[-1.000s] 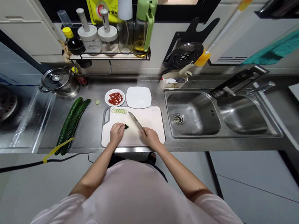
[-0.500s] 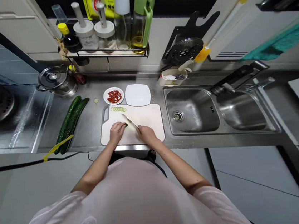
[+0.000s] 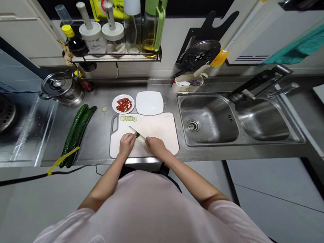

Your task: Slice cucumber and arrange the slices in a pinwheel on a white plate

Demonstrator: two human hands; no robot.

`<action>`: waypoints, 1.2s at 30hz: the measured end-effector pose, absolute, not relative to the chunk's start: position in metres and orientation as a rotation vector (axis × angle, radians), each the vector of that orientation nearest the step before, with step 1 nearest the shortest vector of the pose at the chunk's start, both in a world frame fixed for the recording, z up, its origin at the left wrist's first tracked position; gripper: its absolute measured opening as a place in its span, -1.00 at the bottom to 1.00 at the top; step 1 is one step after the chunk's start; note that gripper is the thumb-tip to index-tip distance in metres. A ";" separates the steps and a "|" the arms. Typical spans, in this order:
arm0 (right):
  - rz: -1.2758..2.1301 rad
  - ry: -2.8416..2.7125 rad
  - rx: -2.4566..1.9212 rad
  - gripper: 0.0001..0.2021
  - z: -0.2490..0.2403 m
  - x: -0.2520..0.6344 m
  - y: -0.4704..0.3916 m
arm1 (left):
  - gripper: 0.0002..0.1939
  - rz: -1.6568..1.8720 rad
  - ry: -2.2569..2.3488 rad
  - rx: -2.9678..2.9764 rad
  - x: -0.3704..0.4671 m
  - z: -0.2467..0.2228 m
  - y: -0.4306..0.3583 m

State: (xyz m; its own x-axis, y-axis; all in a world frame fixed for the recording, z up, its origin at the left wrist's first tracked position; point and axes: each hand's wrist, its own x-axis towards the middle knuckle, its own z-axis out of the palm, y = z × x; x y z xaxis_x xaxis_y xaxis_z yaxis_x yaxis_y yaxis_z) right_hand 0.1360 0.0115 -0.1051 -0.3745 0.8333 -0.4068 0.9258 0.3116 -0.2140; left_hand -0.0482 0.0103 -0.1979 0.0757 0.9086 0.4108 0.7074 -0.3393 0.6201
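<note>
Knife (image 3: 134, 130) is slanting over the cutting board (image 3: 161, 127), right hand (image 3: 157, 148) wrapping its handle; left hand (image 3: 126, 144) is pinching a dark-green cucumber piece (image 3: 137, 135) alongside. Small piece rolling could be exposing nearby fingertips to a cut.

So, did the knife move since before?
Yes, left. Against the cutting board, the knife is further left now: its tip was just past the right end of the cucumber slices, and now it isn't.
</note>
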 end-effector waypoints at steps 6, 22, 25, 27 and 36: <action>-0.599 2.385 1.603 -0.70 -0.108 0.136 0.011 | -0.80 1.110 1.623 2.109 -0.049 -0.198 0.010; -0.618 2.323 1.548 -0.78 -0.102 0.139 -0.001 | -0.83 1.082 1.621 2.108 -0.047 -0.198 0.010; -0.622 2.298 1.546 -0.77 -0.099 0.141 -0.003 | -0.83 1.067 1.622 2.101 -0.047 -0.198 0.010; -0.622 2.294 1.537 -0.77 -0.098 0.141 -0.004 | -0.82 1.061 1.623 2.096 -0.047 -0.198 0.010; -0.622 2.295 1.508 -0.77 -0.098 0.137 0.003 | -0.81 1.058 1.616 2.108 -0.047 -0.195 0.011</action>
State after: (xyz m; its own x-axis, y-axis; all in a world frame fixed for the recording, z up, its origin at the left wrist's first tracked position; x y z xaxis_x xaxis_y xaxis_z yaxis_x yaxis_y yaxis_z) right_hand 0.1367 0.0032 -0.0978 -0.3887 0.7797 -0.4909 0.9208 0.3463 -0.1791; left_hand -0.0472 0.0111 -0.1954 0.1051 0.9200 0.3774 0.7141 -0.3340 0.6153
